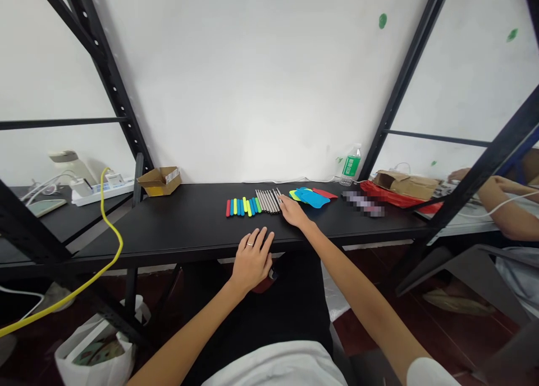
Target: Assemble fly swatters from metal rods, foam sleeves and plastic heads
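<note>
Several slim silver rods [266, 201] lie side by side on the black table. My right hand [291, 211] is at the right end of this row, its fingers closed on the last silver rod, whose tip shows past them. Left of the rods, short coloured sticks [242, 207] in red, blue, yellow and green form a matching row. Just beyond my right hand lies a loose pile of flat blue [312, 198], yellow-green and red pieces. My left hand [252, 260] rests at the table's front edge with fingers apart, holding nothing.
An open cardboard box [160, 181] stands at the back left of the table [185, 229]. A plastic bottle [351, 165] and a red bag with cardboard [400, 191] are at the right. A yellow cable [115, 234] hangs left. Another person's arm [505, 206] shows far right.
</note>
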A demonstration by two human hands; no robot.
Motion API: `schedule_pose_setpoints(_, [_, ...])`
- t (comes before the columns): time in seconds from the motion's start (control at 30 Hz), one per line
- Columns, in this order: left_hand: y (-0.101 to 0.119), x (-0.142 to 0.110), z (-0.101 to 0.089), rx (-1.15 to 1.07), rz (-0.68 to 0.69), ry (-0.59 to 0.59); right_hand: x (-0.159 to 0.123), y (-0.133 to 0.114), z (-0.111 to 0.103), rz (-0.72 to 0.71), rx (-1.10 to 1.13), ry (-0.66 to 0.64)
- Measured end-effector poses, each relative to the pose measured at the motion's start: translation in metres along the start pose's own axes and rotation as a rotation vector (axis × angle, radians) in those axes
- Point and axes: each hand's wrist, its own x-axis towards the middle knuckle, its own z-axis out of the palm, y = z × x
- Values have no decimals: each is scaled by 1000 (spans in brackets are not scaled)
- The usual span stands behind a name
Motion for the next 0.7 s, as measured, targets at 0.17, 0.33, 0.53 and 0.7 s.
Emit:
schedule_pose_setpoints(0.17, [0, -1, 1, 7, 10, 25, -22, 3, -10, -3, -37, -39])
schedule_pose_setpoints(0.33, [0, 0, 1, 14, 12, 31, -33, -2, -17, 0, -68, -63])
schedule_pose_setpoints(0.53, [1, 2, 1, 0, 9, 12, -31, -3, -16, 21, -72, -77])
schedule_pose_setpoints(0.7, [0, 1, 3, -15, 0, 21, -32, -4, -15, 28, -84, -65])
